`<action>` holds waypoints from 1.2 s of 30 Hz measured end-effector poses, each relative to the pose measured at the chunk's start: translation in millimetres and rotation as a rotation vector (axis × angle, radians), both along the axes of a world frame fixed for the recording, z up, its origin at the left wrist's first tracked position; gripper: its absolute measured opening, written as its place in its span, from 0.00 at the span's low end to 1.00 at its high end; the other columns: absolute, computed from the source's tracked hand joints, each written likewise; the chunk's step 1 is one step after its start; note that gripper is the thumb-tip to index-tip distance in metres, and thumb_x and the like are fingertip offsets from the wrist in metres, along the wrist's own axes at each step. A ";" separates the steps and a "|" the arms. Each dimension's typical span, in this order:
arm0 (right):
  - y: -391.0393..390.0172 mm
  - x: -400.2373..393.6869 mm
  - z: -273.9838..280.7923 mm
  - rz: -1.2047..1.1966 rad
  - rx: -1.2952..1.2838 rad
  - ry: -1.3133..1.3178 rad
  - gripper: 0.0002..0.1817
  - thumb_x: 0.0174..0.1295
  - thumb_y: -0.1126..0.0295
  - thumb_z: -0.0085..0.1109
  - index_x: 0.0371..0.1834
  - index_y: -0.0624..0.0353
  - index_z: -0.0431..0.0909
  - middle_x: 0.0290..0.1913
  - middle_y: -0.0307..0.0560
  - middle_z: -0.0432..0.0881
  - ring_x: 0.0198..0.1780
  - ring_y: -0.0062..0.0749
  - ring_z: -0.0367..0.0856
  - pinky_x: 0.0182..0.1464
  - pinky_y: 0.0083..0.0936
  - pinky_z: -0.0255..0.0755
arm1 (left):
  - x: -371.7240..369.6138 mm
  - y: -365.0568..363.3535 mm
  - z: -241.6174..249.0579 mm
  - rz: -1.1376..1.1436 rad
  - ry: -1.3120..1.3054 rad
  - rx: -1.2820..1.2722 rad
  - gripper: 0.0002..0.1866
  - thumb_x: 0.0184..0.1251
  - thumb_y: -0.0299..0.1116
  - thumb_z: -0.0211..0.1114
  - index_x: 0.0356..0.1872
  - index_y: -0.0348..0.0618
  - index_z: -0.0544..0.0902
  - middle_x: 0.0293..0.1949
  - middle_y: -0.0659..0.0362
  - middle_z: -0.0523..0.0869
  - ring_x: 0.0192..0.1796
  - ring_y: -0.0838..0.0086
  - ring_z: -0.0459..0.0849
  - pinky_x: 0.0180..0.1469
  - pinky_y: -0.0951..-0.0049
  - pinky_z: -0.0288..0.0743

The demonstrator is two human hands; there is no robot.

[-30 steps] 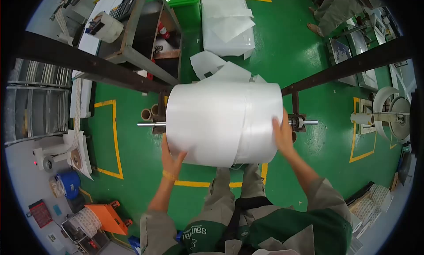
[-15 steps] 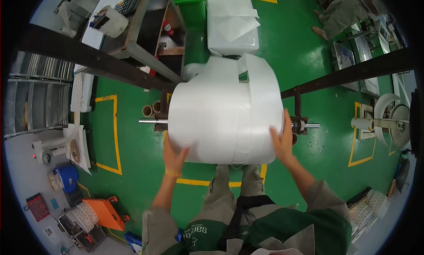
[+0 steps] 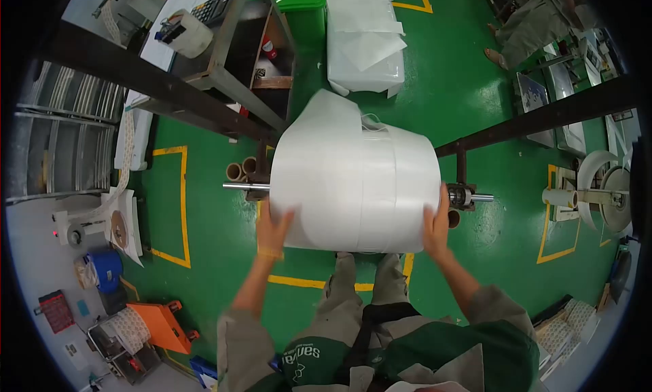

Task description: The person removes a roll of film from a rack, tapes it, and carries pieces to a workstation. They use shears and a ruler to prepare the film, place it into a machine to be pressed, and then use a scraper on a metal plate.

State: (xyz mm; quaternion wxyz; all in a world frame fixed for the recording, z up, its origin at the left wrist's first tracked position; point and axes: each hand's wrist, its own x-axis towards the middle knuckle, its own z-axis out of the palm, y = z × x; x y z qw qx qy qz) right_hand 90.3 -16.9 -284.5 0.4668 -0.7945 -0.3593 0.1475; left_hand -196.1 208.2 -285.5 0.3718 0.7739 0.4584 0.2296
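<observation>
A big roll of white sheet material [image 3: 333, 188] sits on a metal shaft [image 3: 246, 186] that sticks out at both ends. Its loose edge stands up as a flap [image 3: 329, 114] at the upper left, and a thin pale cord [image 3: 373, 124] shows beside it. My left hand [image 3: 273, 230] grips the roll's left edge, thumb over the front and fingers along the end. At the right edge, my right hand [image 3: 437, 222] grips it the same way. The fingertips of both hands are partly hidden by the roll.
Dark frame bars [image 3: 536, 110] run along both sides, with a bearing block [image 3: 462, 197] carrying the shaft at right. A workbench [image 3: 224, 73] stands ahead left; a wrapped white stack [image 3: 367, 69] and green bin [image 3: 299, 12] lie beyond. Another person's foot [image 3: 496, 57] shows at upper right.
The roll has turned between my hands: the flap at upper right has gone from there, and a raised flap shows at upper left. The whole view has shifted slightly.
</observation>
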 end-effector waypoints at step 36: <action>51.5 12.4 36.7 -0.066 -0.427 -0.254 0.35 0.56 0.56 0.56 0.63 0.62 0.59 0.64 0.63 0.58 0.62 0.55 0.63 0.60 0.39 0.61 | -25.3 -53.9 -42.2 0.185 -0.296 -0.208 0.25 0.60 0.38 0.61 0.54 0.33 0.69 0.38 0.52 0.83 0.38 0.70 0.81 0.43 0.72 0.73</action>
